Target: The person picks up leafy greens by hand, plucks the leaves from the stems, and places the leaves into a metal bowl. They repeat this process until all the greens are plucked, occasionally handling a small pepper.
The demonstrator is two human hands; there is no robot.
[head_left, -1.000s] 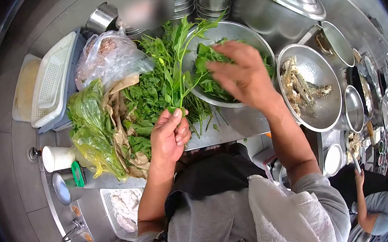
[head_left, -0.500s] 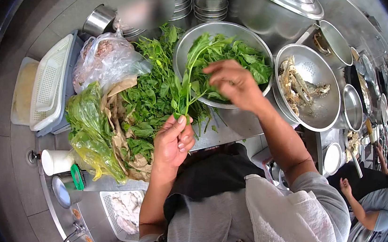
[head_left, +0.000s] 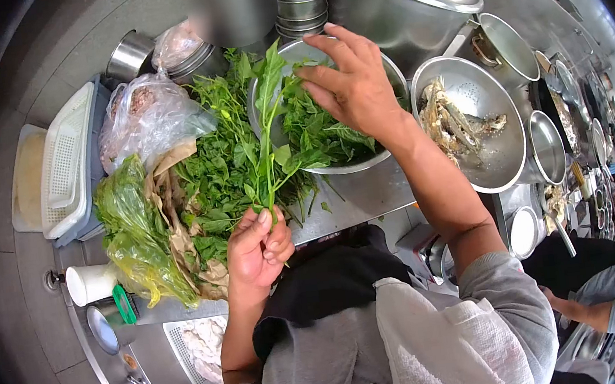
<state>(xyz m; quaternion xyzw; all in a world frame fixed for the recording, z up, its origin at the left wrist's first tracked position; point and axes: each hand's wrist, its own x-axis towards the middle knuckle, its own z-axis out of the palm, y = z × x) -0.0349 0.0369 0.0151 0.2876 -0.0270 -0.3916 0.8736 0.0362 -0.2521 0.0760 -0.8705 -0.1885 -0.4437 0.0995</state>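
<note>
My left hand [head_left: 259, 248] is closed around the lower stems of a leafy green sprig [head_left: 268, 155], which stands upright from the fist. Over the large steel bowl [head_left: 368, 163], my right hand [head_left: 356, 85] has its fingers spread, with nothing seen between them. Its fingertips are near the sprig's upper leaves. Plucked green leaves [head_left: 328, 136] fill much of the bowl, partly hidden by the right hand. Left of the bowl lies a heap of leafy stems [head_left: 219, 167], spread on brown paper [head_left: 160, 196].
A steel colander [head_left: 503, 164] with fish remains stands right of the bowl. Plastic bags [head_left: 146, 123] and white baskets [head_left: 67, 153] are at left. Below, a white basket [head_left: 178, 348] of pale pieces sits in the sink. A person [head_left: 595, 289] stands at far right.
My right hand has moved up and toward the sprig's top, its fingers spreading wider. The left hand still holds the sprig, now more upright. The whole view has shifted slightly.
</note>
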